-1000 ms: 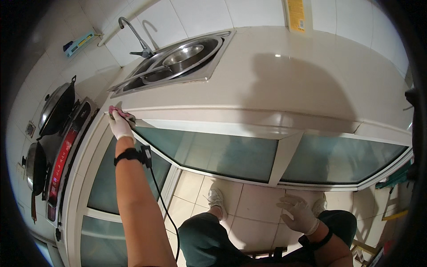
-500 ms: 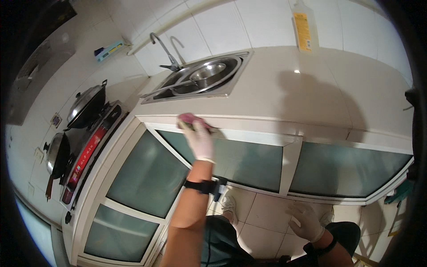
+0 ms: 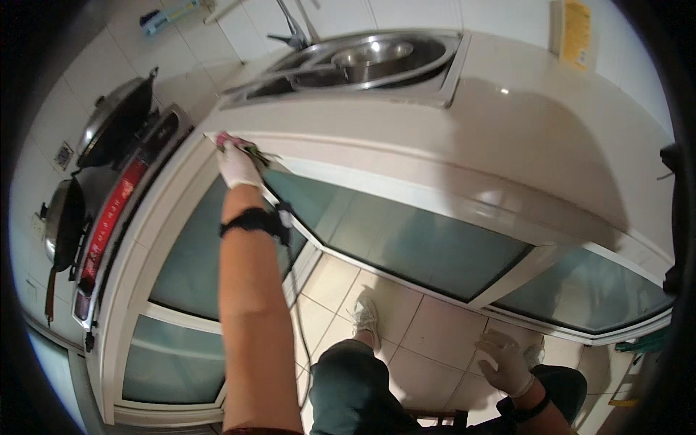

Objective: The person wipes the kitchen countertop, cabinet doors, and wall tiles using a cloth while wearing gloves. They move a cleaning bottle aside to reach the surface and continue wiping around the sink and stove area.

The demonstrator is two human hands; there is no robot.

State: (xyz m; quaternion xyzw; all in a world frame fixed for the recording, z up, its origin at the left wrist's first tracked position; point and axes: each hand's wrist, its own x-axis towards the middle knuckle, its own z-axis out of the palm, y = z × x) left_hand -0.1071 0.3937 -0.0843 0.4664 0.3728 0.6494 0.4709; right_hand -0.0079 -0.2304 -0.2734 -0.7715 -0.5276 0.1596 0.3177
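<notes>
Beneath the clamped fingers of the left hand, a pink cloth is gripped at the front edge of the tabletop. Well to the right of those fingers and lower, the fingers of the right hand are held apart, with nothing between them. Grip could be lost if the pink cloth's loose end, just right of the left fingers, were snagged on that edge.

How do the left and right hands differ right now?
The left hand grips a pink and dark cloth; the right hand holds nothing visible, its fingers loosely bent.
The left hand is out at the counter's front edge on an extended arm; the right hand is low over the tiled floor, nearer the body.
Both wear pale gloves.
</notes>
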